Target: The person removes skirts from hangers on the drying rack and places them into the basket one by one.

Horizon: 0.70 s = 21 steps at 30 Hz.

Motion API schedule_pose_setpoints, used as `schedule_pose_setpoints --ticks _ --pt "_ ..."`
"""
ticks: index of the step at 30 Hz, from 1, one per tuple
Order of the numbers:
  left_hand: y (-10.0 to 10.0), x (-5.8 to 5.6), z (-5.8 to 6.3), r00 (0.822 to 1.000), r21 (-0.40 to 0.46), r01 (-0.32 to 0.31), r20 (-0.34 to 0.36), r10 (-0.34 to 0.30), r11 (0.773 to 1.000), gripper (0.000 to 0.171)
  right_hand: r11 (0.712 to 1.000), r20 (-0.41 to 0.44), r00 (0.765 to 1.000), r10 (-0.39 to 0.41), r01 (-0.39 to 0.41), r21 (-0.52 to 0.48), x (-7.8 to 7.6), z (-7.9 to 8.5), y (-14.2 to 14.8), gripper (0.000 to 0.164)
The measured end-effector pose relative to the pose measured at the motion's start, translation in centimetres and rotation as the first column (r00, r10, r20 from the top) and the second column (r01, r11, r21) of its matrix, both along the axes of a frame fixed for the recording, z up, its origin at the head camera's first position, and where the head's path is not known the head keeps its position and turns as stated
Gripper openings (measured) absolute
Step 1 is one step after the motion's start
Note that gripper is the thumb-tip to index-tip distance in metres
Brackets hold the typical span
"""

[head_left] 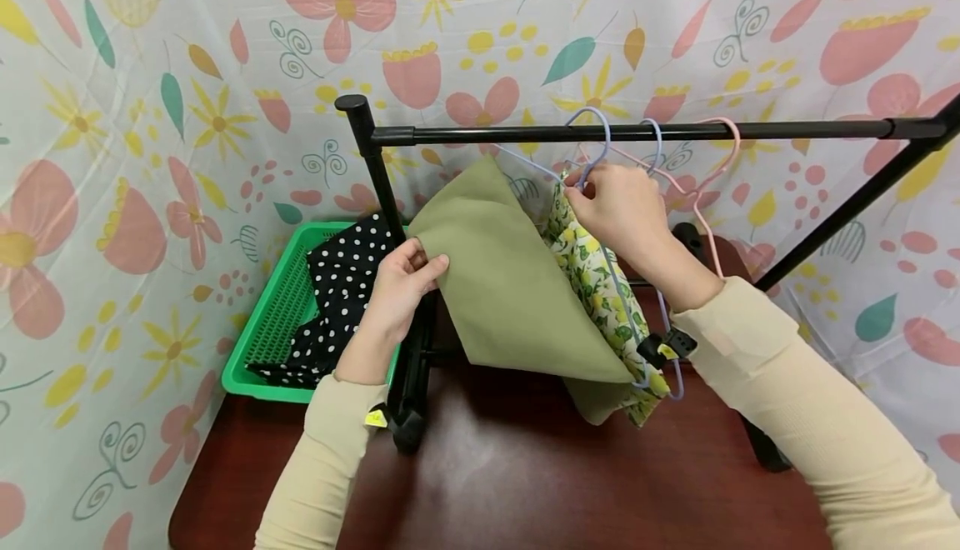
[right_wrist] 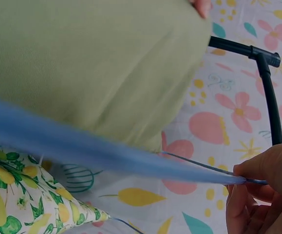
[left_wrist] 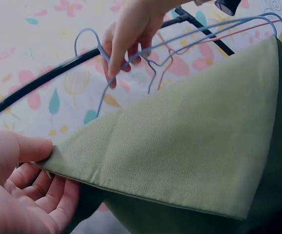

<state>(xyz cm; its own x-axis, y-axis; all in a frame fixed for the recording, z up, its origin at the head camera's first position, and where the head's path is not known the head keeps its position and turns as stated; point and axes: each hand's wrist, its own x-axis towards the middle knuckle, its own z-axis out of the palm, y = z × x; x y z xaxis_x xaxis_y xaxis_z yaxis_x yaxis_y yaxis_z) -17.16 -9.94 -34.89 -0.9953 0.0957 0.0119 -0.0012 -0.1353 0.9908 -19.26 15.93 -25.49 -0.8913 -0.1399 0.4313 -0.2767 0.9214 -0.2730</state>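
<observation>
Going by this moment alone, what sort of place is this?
Probably an indoor corner set up for hanging clothes, perhaps staged: a black rail with hangers, a green basket of polka-dot fabric, and a floral backdrop close behind.

At lower left, our left hand (left_wrist: 28, 190) pinches olive-green woven cloth (left_wrist: 179, 126); at top centre, our right hand (left_wrist: 136, 29) grips a thin blue hanger (left_wrist: 179, 37) beside a black tubular rail (left_wrist: 43, 79).

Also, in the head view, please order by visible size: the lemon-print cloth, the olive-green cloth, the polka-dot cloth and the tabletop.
1. Tabletop
2. Olive-green cloth
3. Lemon-print cloth and polka-dot cloth: too alike to rank, both partly hidden.
</observation>
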Motion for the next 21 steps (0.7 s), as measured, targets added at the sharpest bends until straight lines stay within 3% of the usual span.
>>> schedule_pose_setpoints --ticks 10,21 --pt "-0.8 0.6 3.7 0.988 -0.118 0.0 -0.153 -0.018 0.993 0.011 1.0 -0.054 0.998 0.018 -0.018 -0.009 -0.1 0.6 -0.3 0.044" --pt "-2.0 1.2 5.8 0.983 -0.135 -0.009 -0.185 -0.016 0.991 0.017 0.999 -0.066 0.997 0.029 -0.031 -0.032 0.0 1.0 -0.6 0.04"
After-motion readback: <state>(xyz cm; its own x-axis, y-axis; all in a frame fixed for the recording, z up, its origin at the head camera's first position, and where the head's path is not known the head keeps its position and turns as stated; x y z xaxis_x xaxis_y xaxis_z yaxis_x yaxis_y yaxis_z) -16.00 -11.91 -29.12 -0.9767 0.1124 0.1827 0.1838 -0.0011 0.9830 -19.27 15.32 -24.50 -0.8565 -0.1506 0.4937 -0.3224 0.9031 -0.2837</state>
